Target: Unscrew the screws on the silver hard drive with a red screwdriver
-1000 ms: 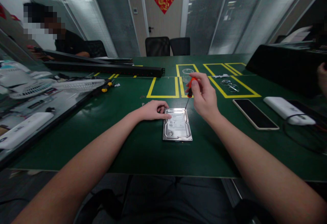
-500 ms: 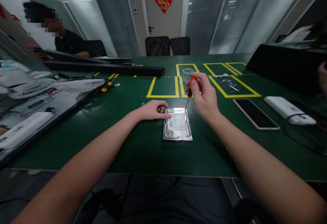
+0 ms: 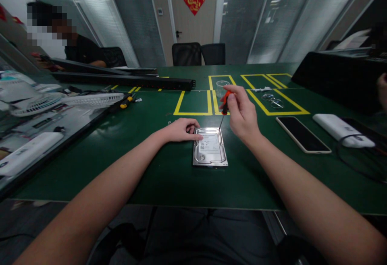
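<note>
The green table [image 3: 151,168] is stretching out before you, and the silver hard drive [image 3: 210,148] is lying flat on it at your 12 o'clock, near your edge. A dark phone [image 3: 302,134] is lying at the drive's 2 o'clock. Your hands are working apart. Your left hand [image 3: 181,130] is resting against the drive's 10 o'clock corner, fingers loosely curled and gripping nothing. Your right hand [image 3: 242,114] is pinching the screwdriver [image 3: 225,103] by its orange handle, with the tip at the drive's 1 o'clock corner.

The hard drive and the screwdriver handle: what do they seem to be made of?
Hard drive: likely bare metal, silvery and shiny, with a white paper-like label. Screwdriver handle: probably orange plastic, matte; its thin shaft looks like dark metal.
</note>
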The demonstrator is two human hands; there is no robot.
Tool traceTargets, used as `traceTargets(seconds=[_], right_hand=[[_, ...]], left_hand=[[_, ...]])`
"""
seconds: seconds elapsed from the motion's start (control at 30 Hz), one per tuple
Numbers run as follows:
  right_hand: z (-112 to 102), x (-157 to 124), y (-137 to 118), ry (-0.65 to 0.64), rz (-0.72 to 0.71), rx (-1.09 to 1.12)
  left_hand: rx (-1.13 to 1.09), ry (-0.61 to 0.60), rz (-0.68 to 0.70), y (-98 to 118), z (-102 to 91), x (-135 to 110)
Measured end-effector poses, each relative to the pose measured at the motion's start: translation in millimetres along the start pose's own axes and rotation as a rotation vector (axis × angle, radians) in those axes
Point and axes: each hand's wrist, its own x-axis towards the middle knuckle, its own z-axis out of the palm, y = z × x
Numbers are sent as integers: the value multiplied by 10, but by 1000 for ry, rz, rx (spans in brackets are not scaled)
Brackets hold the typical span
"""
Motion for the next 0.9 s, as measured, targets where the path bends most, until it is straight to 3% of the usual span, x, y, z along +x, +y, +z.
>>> traceTargets(seconds=[0.9], right_hand=[[-9,5,-10,-8,-10,-20]], left_hand=[[12,1,9,13,0,0]])
